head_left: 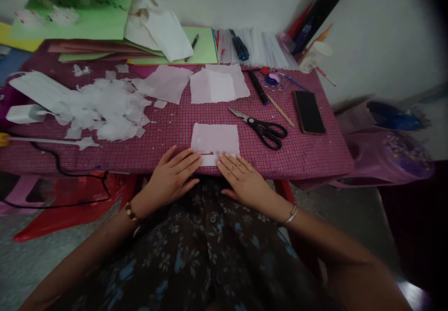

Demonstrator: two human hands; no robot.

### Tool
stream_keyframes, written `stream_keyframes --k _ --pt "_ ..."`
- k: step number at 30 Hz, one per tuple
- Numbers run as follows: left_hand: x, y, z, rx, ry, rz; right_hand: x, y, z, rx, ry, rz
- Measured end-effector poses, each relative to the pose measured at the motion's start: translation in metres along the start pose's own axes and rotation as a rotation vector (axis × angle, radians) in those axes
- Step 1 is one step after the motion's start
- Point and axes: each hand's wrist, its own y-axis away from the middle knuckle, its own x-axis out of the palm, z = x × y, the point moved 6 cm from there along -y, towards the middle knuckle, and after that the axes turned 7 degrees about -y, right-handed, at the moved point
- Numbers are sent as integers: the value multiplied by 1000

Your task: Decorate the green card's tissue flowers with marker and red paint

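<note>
A sheet of thin white paper (215, 137) lies flat near the table's front edge, with a folded strip (209, 160) along its near side. My left hand (177, 171) rests flat on the left end of that strip, fingers stretched out. On the right end lies my right hand (241, 175), its fingers also straight and pressing down. Only the middle of the strip shows between the fingertips. Black-handled scissors (264, 129) lie to the right of the sheet, blades pointing up and left. Beyond the sheet are more pieces of white paper (220, 84).
A heap of cut white paper (108, 108) covers the left of the checked tablecloth (168, 157). A phone (309, 111), a black marker (258, 87) and a wooden stick (281, 110) lie at right. Green paper (80, 19) is stacked at back left. A black cable (58, 159) hangs off the left front.
</note>
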Motion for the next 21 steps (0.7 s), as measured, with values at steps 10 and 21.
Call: stream_keyframes --k 10,21 --pt "-3 21 8 -186 -130 -134 -14 30 -18 138 -48 -96" --pt "-5 16 12 -224 -62 -213 -40 -4 -33 48 -103 -223"
